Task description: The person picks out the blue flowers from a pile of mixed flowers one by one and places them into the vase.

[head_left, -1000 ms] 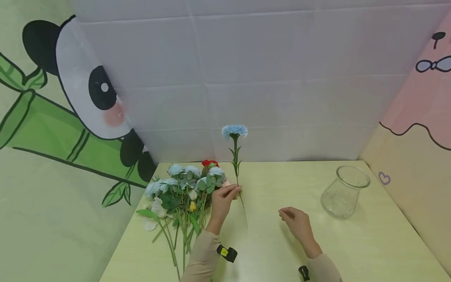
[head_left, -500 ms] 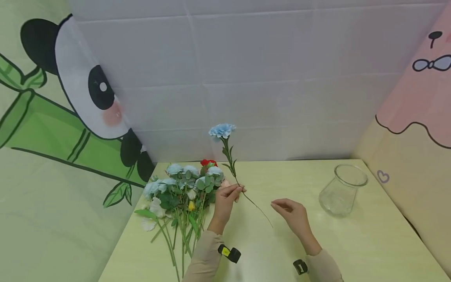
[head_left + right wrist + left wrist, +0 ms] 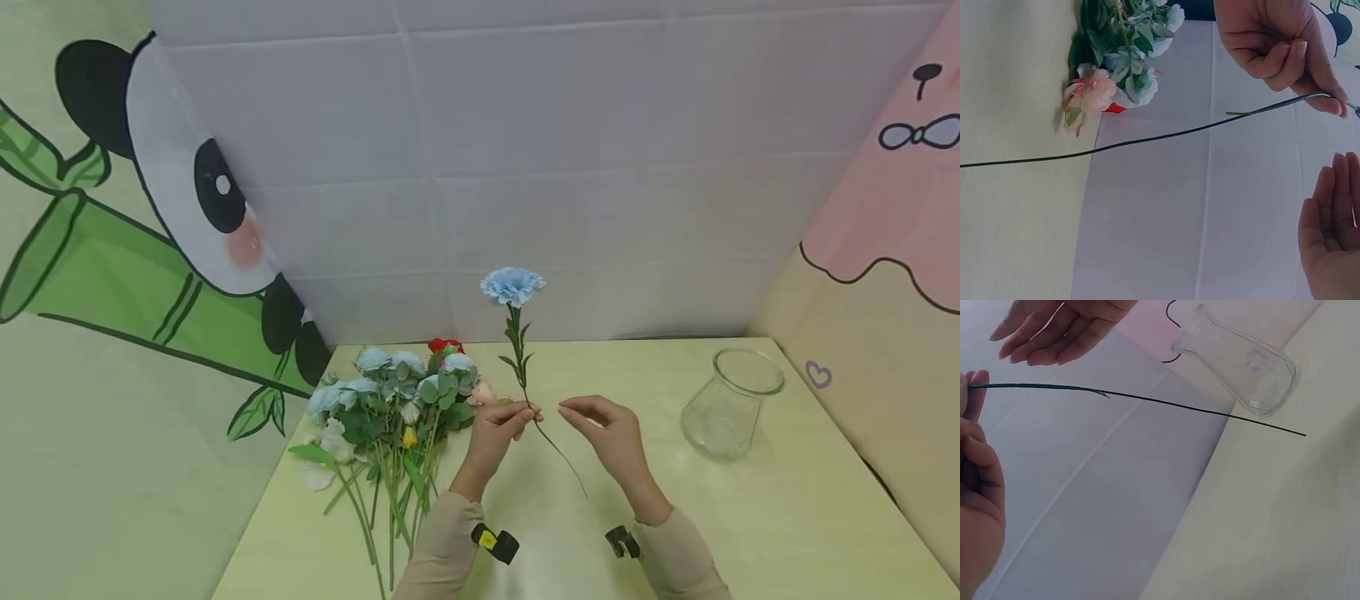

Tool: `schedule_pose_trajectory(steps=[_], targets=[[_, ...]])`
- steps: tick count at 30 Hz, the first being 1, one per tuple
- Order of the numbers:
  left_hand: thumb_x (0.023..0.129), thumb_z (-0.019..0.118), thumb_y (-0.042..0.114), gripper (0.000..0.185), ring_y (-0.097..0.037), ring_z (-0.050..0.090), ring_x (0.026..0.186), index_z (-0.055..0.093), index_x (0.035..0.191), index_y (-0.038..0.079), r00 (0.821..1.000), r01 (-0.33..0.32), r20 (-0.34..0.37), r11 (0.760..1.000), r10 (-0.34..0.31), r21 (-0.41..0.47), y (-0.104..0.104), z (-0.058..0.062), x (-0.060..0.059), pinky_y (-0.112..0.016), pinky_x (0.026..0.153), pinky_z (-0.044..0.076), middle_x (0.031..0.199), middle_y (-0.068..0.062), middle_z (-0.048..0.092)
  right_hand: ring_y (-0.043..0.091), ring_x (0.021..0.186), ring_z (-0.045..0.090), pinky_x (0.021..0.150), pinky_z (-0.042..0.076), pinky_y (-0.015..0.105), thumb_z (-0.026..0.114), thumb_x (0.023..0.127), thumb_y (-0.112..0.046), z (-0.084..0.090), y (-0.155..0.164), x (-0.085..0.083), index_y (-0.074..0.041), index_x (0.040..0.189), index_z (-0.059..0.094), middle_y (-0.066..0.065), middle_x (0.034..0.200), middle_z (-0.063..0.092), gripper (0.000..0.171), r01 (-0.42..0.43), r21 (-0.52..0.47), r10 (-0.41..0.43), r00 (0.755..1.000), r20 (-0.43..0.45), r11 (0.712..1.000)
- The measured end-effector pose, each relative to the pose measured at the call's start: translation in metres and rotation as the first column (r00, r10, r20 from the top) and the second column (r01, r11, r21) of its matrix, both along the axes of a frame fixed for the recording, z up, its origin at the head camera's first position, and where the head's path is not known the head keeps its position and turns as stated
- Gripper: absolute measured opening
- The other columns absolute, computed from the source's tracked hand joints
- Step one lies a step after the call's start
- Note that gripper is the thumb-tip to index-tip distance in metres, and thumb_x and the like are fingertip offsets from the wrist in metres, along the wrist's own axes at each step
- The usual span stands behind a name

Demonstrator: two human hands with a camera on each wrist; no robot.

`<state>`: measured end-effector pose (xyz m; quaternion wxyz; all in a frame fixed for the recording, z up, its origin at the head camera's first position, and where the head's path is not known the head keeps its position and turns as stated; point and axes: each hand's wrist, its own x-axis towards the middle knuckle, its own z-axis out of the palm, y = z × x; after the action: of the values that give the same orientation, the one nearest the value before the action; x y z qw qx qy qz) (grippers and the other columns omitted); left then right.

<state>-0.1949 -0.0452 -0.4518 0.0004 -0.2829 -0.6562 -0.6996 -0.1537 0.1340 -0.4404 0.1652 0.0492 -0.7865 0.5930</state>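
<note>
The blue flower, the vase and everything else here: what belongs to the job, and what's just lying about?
Seems part of the job:
blue flower, pinched by the left hand
right hand, empty, beside it
flower pile and vase, probably

Seems just there:
panda drawing
heart drawing

The left arm (image 3: 437, 546) and right arm (image 3: 678, 554), both in long sleeves, extend over the table (image 3: 802, 517) toward its far edge, converging slightly. The left hand (image 3: 493, 436) pinches with thumb and forefinger, its other fingers folded toward the palm. The right hand (image 3: 611, 435), on the side nearer the table's right edge, has loosely extended fingers; the two hands lie close together, fingertips facing and apart.
</note>
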Motion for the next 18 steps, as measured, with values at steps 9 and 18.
schedule_pose_trajectory(steps=[9, 18], targets=[[0.089, 0.054, -0.001, 0.019, -0.003, 0.038, 0.052, 0.063, 0.09, -0.018, 0.999, 0.024, -0.048, 1.0, -0.024, 0.005, 0.004, -0.013, -0.008, -0.019, 0.053, 0.037, 0.07, 0.001, 0.064, -0.002, 0.086, 0.062, 0.08, 0.051, 0.02, 0.07, 0.081, -0.016, 0.017, -0.009, 0.0, -0.006, 0.096, 0.07, 0.011, 0.095, 0.069, 0.018, -0.072, -0.054, 0.07, 0.997, -0.029, 0.996], [0.09, 0.054, 0.0, 0.02, -0.002, 0.033, 0.051, 0.064, 0.096, -0.016, 0.995, 0.073, -0.058, 0.996, -0.075, -0.046, 0.006, -0.02, -0.007, -0.019, 0.051, 0.035, 0.076, -0.03, 0.062, 0.0, 0.089, 0.062, 0.079, 0.052, 0.022, 0.07, 0.081, -0.018, 0.016, -0.017, -0.001, -0.007, 0.099, 0.07, 0.01, 0.098, 0.069, 0.021, -0.102, -0.044, 0.102, 0.995, -0.007, 0.994]])
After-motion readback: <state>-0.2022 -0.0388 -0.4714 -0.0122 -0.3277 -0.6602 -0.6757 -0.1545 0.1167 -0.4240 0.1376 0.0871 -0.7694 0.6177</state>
